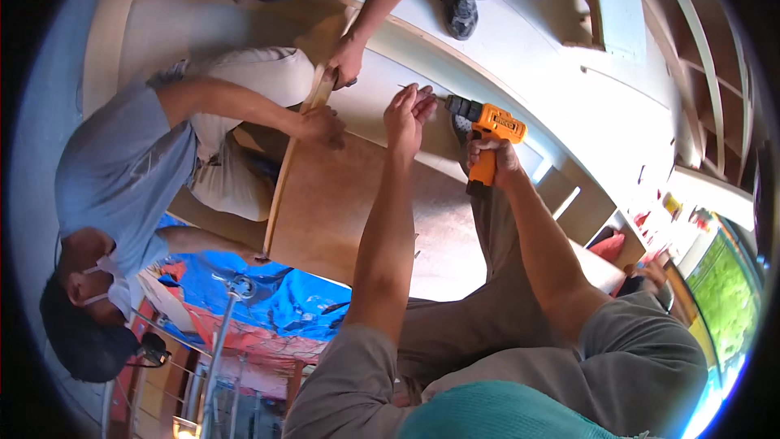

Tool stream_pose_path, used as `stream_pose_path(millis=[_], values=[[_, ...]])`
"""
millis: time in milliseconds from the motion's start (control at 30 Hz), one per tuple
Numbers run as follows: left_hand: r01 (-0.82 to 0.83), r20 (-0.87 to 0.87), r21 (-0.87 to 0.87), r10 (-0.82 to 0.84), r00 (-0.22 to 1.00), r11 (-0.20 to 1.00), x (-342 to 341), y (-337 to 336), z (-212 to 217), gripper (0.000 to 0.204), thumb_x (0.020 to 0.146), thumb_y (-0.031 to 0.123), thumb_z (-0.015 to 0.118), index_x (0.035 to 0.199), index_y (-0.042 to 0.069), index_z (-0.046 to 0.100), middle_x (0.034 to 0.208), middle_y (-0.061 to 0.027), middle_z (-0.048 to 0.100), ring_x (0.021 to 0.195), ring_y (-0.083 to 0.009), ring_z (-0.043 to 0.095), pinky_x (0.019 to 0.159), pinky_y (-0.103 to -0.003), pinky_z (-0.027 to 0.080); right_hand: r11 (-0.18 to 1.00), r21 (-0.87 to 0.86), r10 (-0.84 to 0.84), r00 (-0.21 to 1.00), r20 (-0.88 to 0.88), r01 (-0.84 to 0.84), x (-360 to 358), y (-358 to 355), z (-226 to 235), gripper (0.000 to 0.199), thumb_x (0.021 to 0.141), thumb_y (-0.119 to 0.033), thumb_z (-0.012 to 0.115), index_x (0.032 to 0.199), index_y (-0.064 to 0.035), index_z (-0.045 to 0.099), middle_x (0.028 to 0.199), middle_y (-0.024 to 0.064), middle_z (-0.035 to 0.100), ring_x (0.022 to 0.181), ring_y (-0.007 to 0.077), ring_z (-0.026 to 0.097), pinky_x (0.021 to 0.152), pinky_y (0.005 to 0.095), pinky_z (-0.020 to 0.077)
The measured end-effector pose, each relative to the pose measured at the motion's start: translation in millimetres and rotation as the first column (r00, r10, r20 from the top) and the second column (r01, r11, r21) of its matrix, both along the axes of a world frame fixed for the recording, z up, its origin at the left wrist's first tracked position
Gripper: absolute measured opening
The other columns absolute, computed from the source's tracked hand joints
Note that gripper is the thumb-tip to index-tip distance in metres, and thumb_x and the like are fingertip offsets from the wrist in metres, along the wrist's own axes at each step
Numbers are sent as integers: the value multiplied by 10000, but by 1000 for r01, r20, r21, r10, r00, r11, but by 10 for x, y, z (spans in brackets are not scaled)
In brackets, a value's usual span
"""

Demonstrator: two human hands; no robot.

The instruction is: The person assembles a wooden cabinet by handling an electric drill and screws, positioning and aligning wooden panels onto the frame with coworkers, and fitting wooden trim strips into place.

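My right hand [497,159] grips an orange cordless drill [497,123] by its handle. The drill's black chuck points left, toward my left hand [409,118]. Those fingers are pinched together just off the chuck, and a thin dark sliver pokes out at their tips; too small to name, it may be a screw or a bit. Below both hands lies a brown wooden panel [349,203] with a pale edge. On the left, a co-worker in a grey shirt [114,171] holds that panel with both hands. A second person's hand [348,61] rests on the wooden frame's corner.
A blue tarp [284,301] and a metal pole [218,349] lie beyond the panel's near edge. At the top stands a shoe [461,16] on a pale surface, with a wooden frame piece [617,4] to its right. Shelf-like compartments [581,203] run along the right.
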State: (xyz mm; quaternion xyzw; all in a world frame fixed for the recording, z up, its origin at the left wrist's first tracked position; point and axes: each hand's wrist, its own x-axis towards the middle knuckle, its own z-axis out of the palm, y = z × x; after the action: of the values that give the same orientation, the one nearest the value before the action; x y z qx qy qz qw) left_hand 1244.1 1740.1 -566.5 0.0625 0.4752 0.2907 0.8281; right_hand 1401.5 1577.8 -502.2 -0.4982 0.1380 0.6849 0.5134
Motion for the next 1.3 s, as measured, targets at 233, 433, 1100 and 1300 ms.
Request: stream_pose_path(millis=[233,433,1100,1300], values=[[243,-125,117,-228,966,963,245,248,-24,400,1070,274,578,1314,-35,509,1257,-255,663,1095,-337,693,971,-446,598,983,120,-130,988,-85,140,41,-6,-321,281,824,-132,742,1056,-76,594,758,30,579,644,160,585,671,365,528],[569,-376,174,-480,793,804,318,313,-22,470,1054,290,619,1343,-68,523,1258,-260,660,1067,-337,707,935,-436,610,947,140,-252,939,-234,288,73,48,-810,322,794,-100,744,1067,-17,596,749,45,588,638,158,584,664,343,524],[970,-967,238,108,232,43,-33,575,576,174,1000,87,672,1117,-41,655,967,-96,714,856,-145,668,766,-287,559,891,84,-409,870,-275,445,-151,151,-1392,429,709,20,727,1128,-12,638,944,93,672,674,178,636,621,328,564],[921,-958,217,249,139,324,-280,636,523,123,988,40,641,1065,-49,602,961,-123,697,857,-177,686,764,-279,580,899,86,-401,885,-235,430,-140,134,-1472,318,724,-5,743,1034,-4,671,908,87,696,653,165,643,615,330,568]])
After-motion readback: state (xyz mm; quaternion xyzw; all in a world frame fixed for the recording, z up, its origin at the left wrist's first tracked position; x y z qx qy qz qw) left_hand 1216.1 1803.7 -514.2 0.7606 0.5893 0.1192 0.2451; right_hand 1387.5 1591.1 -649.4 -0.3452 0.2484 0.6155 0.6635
